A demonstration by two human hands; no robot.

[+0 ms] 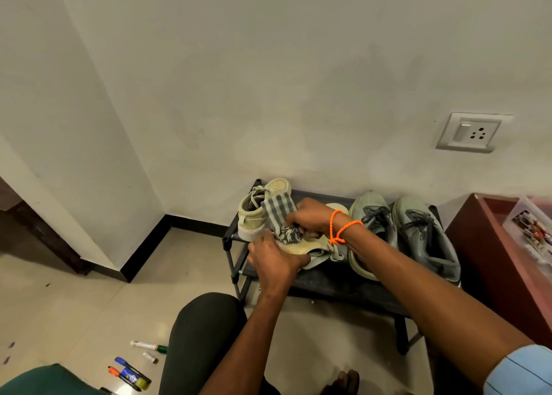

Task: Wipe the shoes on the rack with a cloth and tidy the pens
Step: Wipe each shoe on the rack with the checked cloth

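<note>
Two hands meet over the top shelf of the black shoe rack [343,284]. We see the left hand [273,258] clamped around one end of a beige shoe [301,249], its fingers wrapped under the sole and hidden from us. Our right hand [312,216], with an orange cord bracelet [340,227] at the wrist, is closed on a grey-and-white checked cloth [279,215], bunching it against the shoe's upper; the fingertips are buried in the folds. That shoe lies tipped on its side, long axis running left to right, but both hands cover so much that we cannot tell which end is the toe. Loose laces [336,252] trail from its right part.

Just beyond, at the far left corner of the rack, the second beige shoe [260,212] sits upright, partly behind the cloth, long axis running near to far. To the right, a pair of grey-green sneakers [403,233] stands side by side, toes toward the wall, heels toward us; the right forearm crosses the nearer edge of the left one.

Several pens [133,372] lie scattered on the tiled floor [59,305] at near left, well apart from the rack, beside our dark-trousered knee; their labels are too small to read. At far right, a reddish cabinet [490,245] and a clear box [531,230] are cut off by the frame edge
</note>
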